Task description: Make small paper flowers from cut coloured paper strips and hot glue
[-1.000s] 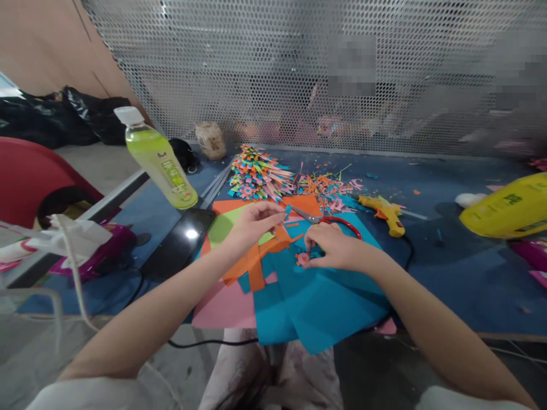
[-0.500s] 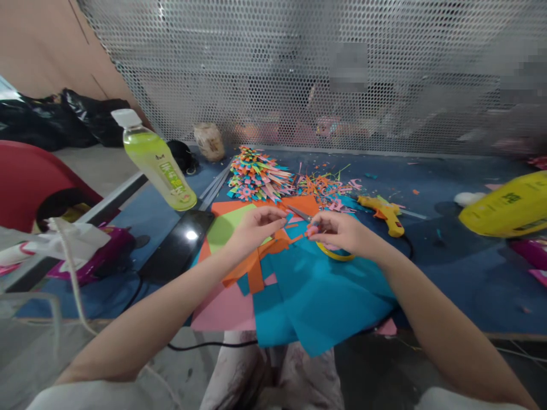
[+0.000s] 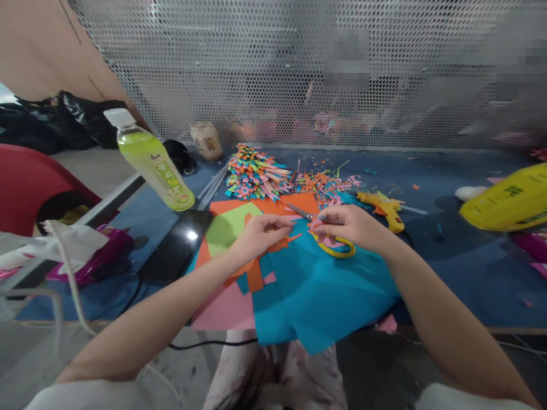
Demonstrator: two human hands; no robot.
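The right hand (image 3: 352, 228) has carried the flower (image 3: 316, 224) up from low over the blue paper (image 3: 316, 296) to beside the scissors (image 3: 303, 213), and the left hand (image 3: 258, 232) has come closer to it. The loose blue paper lies nearest; working just above it, without leaning, should keep it from sliding. The right fingers are closed in a pinch on the flower; a light grip should spare its petals. The left fingertips are almost together, though I cannot tell whether they hold anything. The scissors lie under the right hand, so knuckles are best kept off the blades. Beyond, on the counter (image 3: 453, 279), sit the glue gun (image 3: 384, 208), scraps (image 3: 322, 185) and paper tree (image 3: 256, 176).
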